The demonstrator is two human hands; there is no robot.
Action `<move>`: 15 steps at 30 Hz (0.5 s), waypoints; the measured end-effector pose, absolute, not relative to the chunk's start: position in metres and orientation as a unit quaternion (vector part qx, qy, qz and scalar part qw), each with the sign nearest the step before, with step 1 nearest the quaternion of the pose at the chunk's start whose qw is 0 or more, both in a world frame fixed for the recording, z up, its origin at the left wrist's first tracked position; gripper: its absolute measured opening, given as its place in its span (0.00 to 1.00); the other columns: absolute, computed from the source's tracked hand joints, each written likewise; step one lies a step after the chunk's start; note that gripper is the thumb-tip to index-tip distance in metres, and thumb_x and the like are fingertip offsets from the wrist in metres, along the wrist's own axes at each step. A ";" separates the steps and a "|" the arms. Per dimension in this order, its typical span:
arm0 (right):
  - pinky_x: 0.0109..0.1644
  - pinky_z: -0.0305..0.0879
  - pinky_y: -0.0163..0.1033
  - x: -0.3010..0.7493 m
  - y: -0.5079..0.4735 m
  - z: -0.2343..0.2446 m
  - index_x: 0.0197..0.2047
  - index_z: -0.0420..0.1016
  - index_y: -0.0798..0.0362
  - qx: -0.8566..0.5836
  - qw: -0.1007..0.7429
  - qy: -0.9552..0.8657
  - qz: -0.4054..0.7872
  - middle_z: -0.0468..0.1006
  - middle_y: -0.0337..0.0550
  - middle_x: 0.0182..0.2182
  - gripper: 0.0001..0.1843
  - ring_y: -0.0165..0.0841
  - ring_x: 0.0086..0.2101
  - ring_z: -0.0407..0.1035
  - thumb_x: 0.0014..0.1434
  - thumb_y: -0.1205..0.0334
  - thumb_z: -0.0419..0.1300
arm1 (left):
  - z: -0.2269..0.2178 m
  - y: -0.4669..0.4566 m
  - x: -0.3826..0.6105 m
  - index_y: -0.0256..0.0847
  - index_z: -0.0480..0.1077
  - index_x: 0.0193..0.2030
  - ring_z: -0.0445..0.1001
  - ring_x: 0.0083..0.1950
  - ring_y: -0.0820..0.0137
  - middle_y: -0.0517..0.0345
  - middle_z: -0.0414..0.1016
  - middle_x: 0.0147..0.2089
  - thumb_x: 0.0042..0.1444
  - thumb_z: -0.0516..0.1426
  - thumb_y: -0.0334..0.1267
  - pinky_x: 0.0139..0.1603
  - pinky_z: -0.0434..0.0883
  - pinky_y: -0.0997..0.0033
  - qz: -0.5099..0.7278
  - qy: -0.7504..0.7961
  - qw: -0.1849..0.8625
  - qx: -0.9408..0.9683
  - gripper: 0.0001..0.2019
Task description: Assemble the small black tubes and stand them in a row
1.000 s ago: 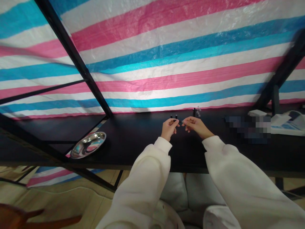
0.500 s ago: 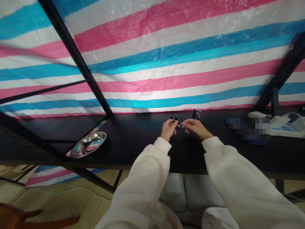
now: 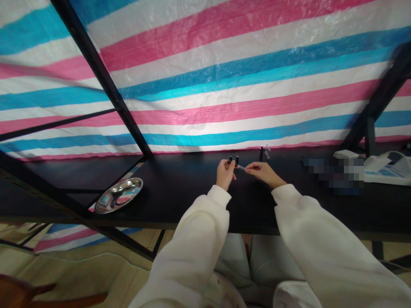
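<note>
My left hand [image 3: 225, 174] is closed around the dark end of a slim, pen-like stick [image 3: 241, 167] above the black table. The thumb and fingertips of my right hand [image 3: 262, 172] pinch its pale grey end. The stick lies nearly level between both hands; its exact kind is too small to make out. Just beyond my left fingers stand two short black cylinders [image 3: 237, 159]. Farther right, past my right hand, is another upright black cylinder [image 3: 261, 152] with a cluster of small clear pieces [image 3: 267, 151] beside it.
A shiny steel dish [image 3: 105, 204] sits at the left of the black table [image 3: 189, 188]. Right of my hands lie a blurred dark item [image 3: 340, 177] and white objects [image 3: 385, 171]. Black metal frame bars [image 3: 99, 75] rise before a striped plastic sheet [image 3: 224, 102].
The pale part of the stick now shows longer between my hands. My right fingers have drawn together into a flatter pinch, while my left hand stays nearly in place.
</note>
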State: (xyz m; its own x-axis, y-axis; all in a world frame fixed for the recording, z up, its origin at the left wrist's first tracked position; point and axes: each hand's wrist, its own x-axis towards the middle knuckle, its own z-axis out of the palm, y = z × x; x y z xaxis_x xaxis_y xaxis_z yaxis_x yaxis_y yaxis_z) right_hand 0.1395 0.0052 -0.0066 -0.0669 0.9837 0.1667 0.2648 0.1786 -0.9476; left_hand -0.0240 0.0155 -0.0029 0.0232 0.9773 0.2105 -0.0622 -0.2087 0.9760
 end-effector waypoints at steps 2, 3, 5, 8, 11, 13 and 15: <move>0.18 0.49 0.30 0.140 0.006 -0.008 0.26 0.72 0.57 -0.521 0.458 -0.604 0.393 0.67 0.34 0.16 0.16 0.21 0.16 0.54 0.39 0.52 0.64 | -0.003 0.017 -0.025 0.37 0.57 0.35 0.59 0.11 0.84 0.59 0.72 0.30 0.53 0.53 0.46 0.12 0.54 0.82 0.567 0.427 0.456 0.536 0.13; 0.18 0.48 0.30 0.140 0.006 -0.008 0.26 0.72 0.57 -0.524 0.456 -0.599 0.398 0.66 0.33 0.15 0.15 0.21 0.15 0.53 0.39 0.53 0.64 | -0.004 0.017 -0.025 0.37 0.58 0.35 0.59 0.11 0.85 0.60 0.72 0.30 0.53 0.53 0.46 0.12 0.55 0.82 0.572 0.429 0.451 0.534 0.14; 0.17 0.47 0.30 0.140 0.006 -0.008 0.25 0.70 0.56 -0.522 0.455 -0.592 0.413 0.63 0.31 0.13 0.14 0.21 0.14 0.52 0.40 0.54 0.63 | -0.004 0.017 -0.025 0.37 0.59 0.36 0.57 0.11 0.85 0.61 0.71 0.28 0.53 0.53 0.47 0.12 0.55 0.82 0.574 0.429 0.441 0.540 0.14; 0.16 0.49 0.30 0.139 0.005 -0.007 0.24 0.68 0.56 -0.504 0.467 -0.583 0.434 0.64 0.32 0.13 0.12 0.21 0.14 0.54 0.41 0.56 0.62 | -0.004 0.015 -0.024 0.35 0.61 0.35 0.56 0.11 0.85 0.62 0.69 0.25 0.51 0.55 0.47 0.12 0.55 0.82 0.534 0.413 0.450 0.584 0.15; 0.16 0.51 0.30 0.138 0.004 -0.004 0.25 0.67 0.55 -0.479 0.493 -0.569 0.451 0.67 0.33 0.16 0.13 0.22 0.14 0.57 0.41 0.55 0.62 | -0.004 0.010 -0.023 0.34 0.64 0.35 0.57 0.11 0.84 0.62 0.68 0.24 0.48 0.57 0.46 0.12 0.54 0.81 0.438 0.378 0.485 0.656 0.16; 0.17 0.51 0.30 0.138 0.003 -0.003 0.26 0.67 0.55 -0.458 0.501 -0.566 0.468 0.67 0.33 0.16 0.13 0.22 0.15 0.57 0.42 0.55 0.62 | -0.006 0.008 -0.022 0.34 0.65 0.34 0.58 0.12 0.83 0.62 0.68 0.23 0.47 0.58 0.47 0.13 0.55 0.80 0.380 0.358 0.491 0.697 0.16; 0.17 0.52 0.30 0.138 0.003 -0.004 0.29 0.68 0.55 -0.441 0.493 -0.575 0.481 0.67 0.33 0.16 0.13 0.22 0.15 0.57 0.43 0.55 0.62 | -0.008 0.008 -0.022 0.33 0.66 0.30 0.59 0.13 0.82 0.63 0.66 0.22 0.46 0.58 0.49 0.14 0.55 0.79 0.347 0.358 0.475 0.725 0.17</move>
State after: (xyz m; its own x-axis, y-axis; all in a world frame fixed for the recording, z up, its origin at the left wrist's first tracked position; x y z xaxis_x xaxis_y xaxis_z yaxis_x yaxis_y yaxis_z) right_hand 0.1384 0.0026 -0.0035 -0.1242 0.9820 0.1423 0.0332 0.1475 -0.9885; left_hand -0.0220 0.0080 -0.0081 0.5017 0.8495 0.1635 0.1897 -0.2924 0.9373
